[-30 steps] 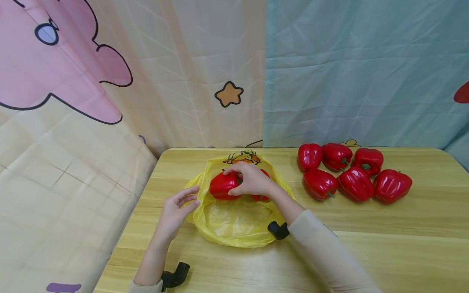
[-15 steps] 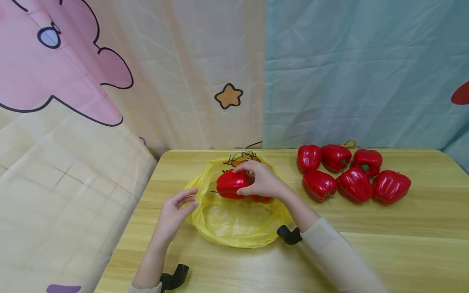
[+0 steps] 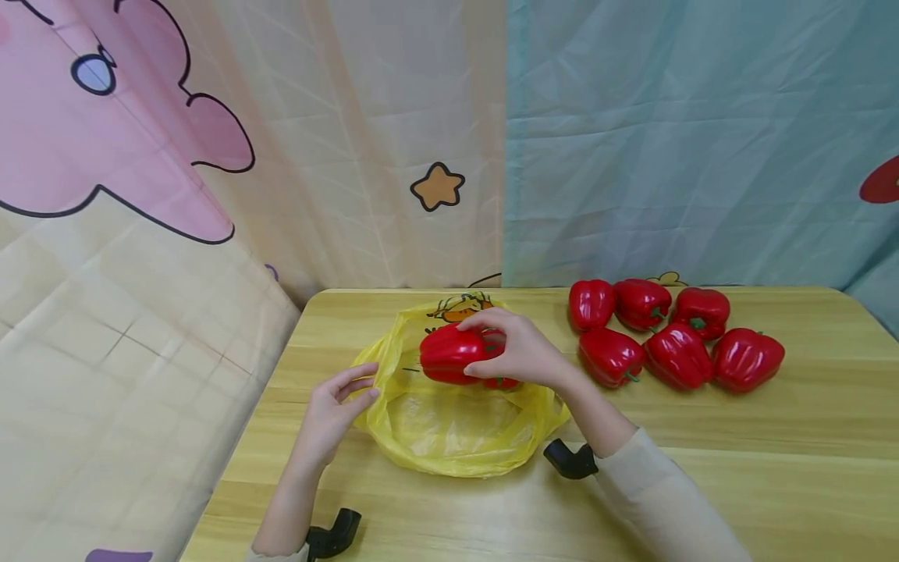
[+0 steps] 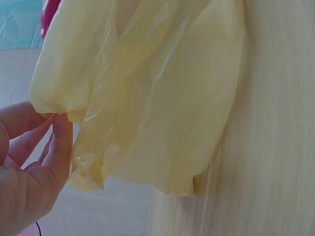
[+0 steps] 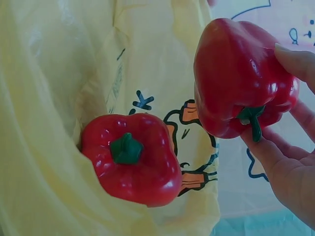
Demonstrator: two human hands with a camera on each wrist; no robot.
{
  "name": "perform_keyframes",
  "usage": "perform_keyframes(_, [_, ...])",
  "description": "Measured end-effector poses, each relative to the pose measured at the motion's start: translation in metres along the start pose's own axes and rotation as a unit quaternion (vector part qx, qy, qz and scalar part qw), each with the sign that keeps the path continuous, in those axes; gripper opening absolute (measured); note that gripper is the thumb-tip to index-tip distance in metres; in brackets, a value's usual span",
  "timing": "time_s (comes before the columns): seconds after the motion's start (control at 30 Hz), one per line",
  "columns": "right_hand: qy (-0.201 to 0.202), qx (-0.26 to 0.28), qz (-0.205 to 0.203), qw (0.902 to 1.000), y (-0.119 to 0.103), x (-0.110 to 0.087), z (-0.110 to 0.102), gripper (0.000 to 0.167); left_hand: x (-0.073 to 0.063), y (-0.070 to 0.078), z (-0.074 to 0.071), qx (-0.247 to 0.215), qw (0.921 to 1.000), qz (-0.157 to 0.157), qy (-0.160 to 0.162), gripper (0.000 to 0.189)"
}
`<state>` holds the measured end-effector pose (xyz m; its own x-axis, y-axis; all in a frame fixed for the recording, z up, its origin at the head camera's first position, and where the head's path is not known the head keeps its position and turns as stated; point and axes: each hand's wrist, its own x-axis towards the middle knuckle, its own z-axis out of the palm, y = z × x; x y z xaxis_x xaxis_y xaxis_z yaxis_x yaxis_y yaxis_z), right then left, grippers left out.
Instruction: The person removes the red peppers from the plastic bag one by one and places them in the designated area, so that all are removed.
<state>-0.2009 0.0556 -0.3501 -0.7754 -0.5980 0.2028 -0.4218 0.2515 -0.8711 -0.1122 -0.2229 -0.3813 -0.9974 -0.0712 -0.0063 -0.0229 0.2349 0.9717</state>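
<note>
My right hand (image 3: 523, 351) grips a glossy red bell pepper (image 3: 449, 355) by its stem end, thumb and fingers on opposite sides. In the right wrist view, that held pepper (image 5: 241, 73) shows its green stem toward the palm. A second red bell pepper (image 5: 133, 160) lies inside the yellow plastic bag (image 5: 44, 162), below the held one. The bag (image 3: 449, 460) sits on the table with its mouth spread wide. At its left rim my left hand (image 3: 335, 410) pinches the plastic between thumb and fingers, seen closer in the left wrist view where the hand (image 4: 32, 167) meets the bag's edge.
Several more red bell peppers (image 3: 677, 355) stand grouped at the back right of the wooden table (image 3: 632, 499). Behind the table's far edge hangs a printed curtain (image 3: 393, 156). Black wrist mounts (image 3: 335, 533) stick out from both forearms.
My right hand has moved a little to the right, carrying the bell pepper along over the bag. The left hand has stayed at the bag's left rim.
</note>
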Motion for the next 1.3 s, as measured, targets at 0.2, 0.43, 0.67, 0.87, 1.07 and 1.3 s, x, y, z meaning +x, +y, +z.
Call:
perform_keyframes(0.2, [0.002, 0.01, -0.007, 0.9999, -0.006, -0.008, -0.005, 0.046, -0.001, -0.001, -0.001, -0.001, 1.0, 0.005, -0.002, 0.037])
perform_keyframes(0.43, [0.005, 0.016, -0.004, 0.9999, -0.013, -0.019, -0.013, 0.047, -0.001, 0.0, -0.001, 0.004, 1.0, 0.003, -0.001, 0.037])
perform_keyframes(0.67, [0.015, -0.001, -0.009, 0.9999, -0.01, -0.032, -0.025, 0.047, -0.001, 0.001, -0.001, 0.001, 1.0, 0.005, -0.003, 0.038])
perform_keyframes(0.87, [0.026, -0.027, -0.02, 0.9991, -0.005, -0.04, -0.034, 0.049, -0.001, 0.003, 0.0, 0.003, 1.0, 0.002, -0.002, 0.038])
perform_keyframes(1.07, [0.039, -0.048, -0.017, 0.998, -0.003, -0.049, -0.042, 0.05, -0.001, 0.002, -0.001, 0.002, 1.0, 0.003, -0.002, 0.038])
perform_keyframes(1.3, [0.037, -0.046, -0.016, 0.9981, -0.004, -0.062, -0.053, 0.052, -0.001, 0.002, -0.001, 0.006, 1.0, 0.001, 0.0, 0.038])
